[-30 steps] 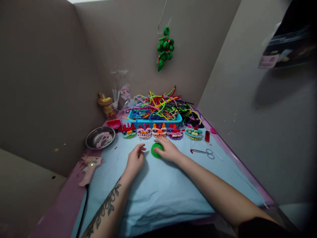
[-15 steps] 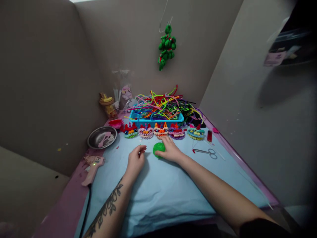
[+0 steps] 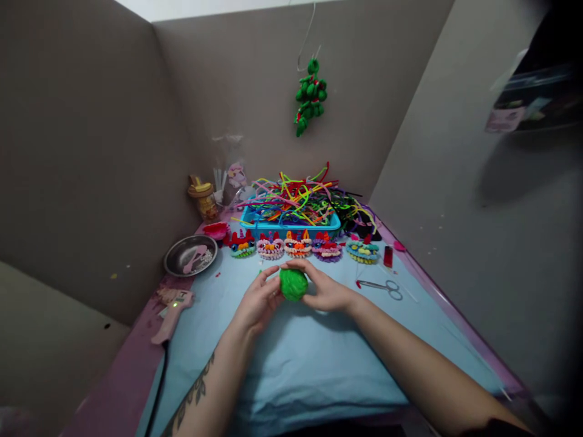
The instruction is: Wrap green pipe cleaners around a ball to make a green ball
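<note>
Between my two hands is a round, fuzzy green ball (image 3: 294, 284), just above the blue cloth (image 3: 319, 358). My left hand (image 3: 262, 297) curves against its left side, fingers closed on it. From the right, my right hand (image 3: 325, 285) wraps it, with fingers over the top and thumb low. Just beyond the hands stands a row of colourful pipe-cleaner animal heads (image 3: 298, 244). Scissors (image 3: 380, 287) lie to the right, a small red piece near their tips.
Behind the heads, a blue basket (image 3: 291, 232) overflows with pipe cleaners (image 3: 296, 197). On the left are a metal bowl (image 3: 172, 267), a pink glue gun (image 3: 172, 315) with its cord, and a jar (image 3: 207, 206). A green bunch (image 3: 311, 97) hangs on the back wall.
My left hand has moved right and taken hold of the green ball, which only my right hand held before. The ball is lifted and nearer. The view has tilted slightly up.
</note>
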`<action>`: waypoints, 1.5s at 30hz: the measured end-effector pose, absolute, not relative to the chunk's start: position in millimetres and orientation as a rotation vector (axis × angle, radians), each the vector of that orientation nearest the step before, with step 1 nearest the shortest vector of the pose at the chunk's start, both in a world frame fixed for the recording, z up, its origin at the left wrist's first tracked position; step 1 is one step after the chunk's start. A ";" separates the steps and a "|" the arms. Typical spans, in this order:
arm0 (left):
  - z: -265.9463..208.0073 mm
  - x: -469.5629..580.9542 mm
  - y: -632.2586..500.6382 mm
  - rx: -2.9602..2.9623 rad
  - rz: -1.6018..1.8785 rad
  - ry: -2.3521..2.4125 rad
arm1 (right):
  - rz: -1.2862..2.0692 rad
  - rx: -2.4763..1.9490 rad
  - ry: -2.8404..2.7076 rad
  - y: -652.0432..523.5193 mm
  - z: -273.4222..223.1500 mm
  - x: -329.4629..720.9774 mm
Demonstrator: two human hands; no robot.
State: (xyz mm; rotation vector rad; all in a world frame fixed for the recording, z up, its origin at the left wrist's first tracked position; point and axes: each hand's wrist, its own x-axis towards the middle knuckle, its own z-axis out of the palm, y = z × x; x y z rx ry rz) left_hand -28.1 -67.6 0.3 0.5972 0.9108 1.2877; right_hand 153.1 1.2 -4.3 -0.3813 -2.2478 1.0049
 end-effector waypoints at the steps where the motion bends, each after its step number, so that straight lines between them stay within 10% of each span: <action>1: 0.7 -24.7 -66.6 0.533 1.295 0.875 | 1.030 -0.379 -2.246 0.4 -5.7 154.7; 29: -8.5 10.0 -68.4 0.120 1.418 0.848 | 1.220 -0.704 -1.954 -0.4 -33.6 157.2; 38: -14.2 -44.5 -86.0 1.013 1.365 1.535 | 0.959 -0.786 -2.148 13.8 -39.6 158.2; 45: -6.8 -76.3 -86.7 1.880 0.328 2.383 | 1.008 -0.806 -2.125 14.6 -40.3 162.3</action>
